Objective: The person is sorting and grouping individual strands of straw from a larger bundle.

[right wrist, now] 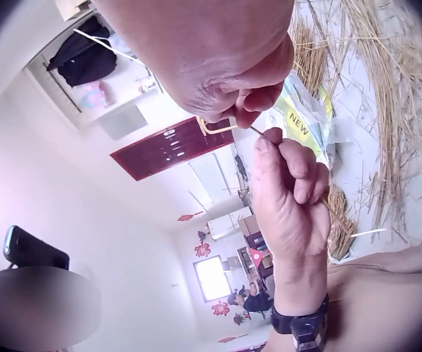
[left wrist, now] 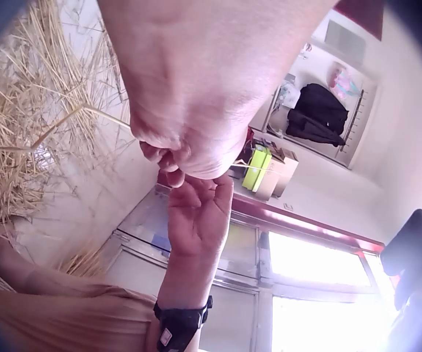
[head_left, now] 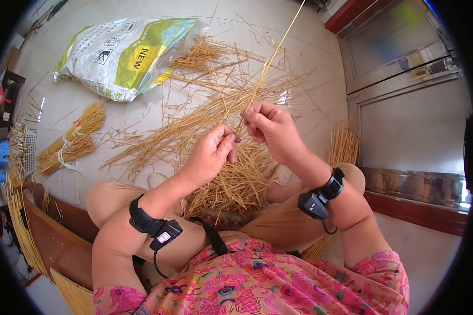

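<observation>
Between my two hands runs a thin straw stalk (head_left: 265, 68), its long end rising toward the top of the head view. My right hand (head_left: 276, 131) pinches it between thumb and curled fingers. Just below and to the left, my left hand (head_left: 210, 152) pinches the stalk's lower part, thumb against the bent forefinger. A short piece of the straw (right wrist: 256, 131) shows between both sets of fingertips in the right wrist view. Beneath the hands, a heap of loose straw (head_left: 228, 189) lies on the floor between the person's feet.
Long loose stalks (head_left: 163, 139) spread over the tiled floor (head_left: 320, 68). A tied straw bundle (head_left: 73, 139) and a printed plastic sack (head_left: 115, 58) with straw at its mouth lie to the left. At right stands a metal-fronted cabinet (head_left: 410, 126), with upright straw (head_left: 344, 147) beside it.
</observation>
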A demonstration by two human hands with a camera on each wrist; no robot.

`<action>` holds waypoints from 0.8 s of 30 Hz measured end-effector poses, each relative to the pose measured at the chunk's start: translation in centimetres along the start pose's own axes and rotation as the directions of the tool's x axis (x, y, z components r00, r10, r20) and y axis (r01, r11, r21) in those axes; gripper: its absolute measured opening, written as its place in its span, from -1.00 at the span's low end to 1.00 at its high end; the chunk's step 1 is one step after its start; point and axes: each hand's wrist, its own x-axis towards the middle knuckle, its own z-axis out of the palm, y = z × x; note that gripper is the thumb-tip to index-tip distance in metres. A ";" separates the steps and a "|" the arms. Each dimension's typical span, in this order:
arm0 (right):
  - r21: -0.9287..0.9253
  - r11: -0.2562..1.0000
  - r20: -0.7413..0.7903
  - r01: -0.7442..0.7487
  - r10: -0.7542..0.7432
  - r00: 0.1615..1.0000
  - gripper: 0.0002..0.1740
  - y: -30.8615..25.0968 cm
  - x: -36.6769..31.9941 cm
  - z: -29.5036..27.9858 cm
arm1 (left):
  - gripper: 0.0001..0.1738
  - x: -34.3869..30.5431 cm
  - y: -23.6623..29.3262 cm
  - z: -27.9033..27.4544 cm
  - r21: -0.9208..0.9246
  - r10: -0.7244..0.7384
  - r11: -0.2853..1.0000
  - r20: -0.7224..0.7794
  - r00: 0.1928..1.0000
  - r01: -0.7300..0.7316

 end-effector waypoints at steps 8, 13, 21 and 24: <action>-0.079 0.995 0.037 0.059 -0.056 0.998 -0.95 0.5 -0.3 0.6 | -0.82 0.0 0.0 0.1 -0.013 0.009 1.000 -0.044 0.999 -0.009; -0.066 0.990 -0.001 0.128 -0.128 0.992 -0.95 0.2 -0.1 0.6 | -0.81 -0.1 0.3 0.0 0.027 0.039 0.999 -0.021 0.999 -0.039; -0.012 0.985 -0.037 0.173 -0.173 0.984 -0.91 -0.4 0.1 0.2 | -0.79 -0.2 0.2 0.0 -0.002 0.023 1.000 0.033 0.999 -0.023; 0.007 0.984 -0.046 0.177 -0.176 0.983 -0.91 -0.4 0.1 0.2 | -0.79 -0.2 0.0 0.1 -0.009 0.028 1.000 0.032 0.999 -0.027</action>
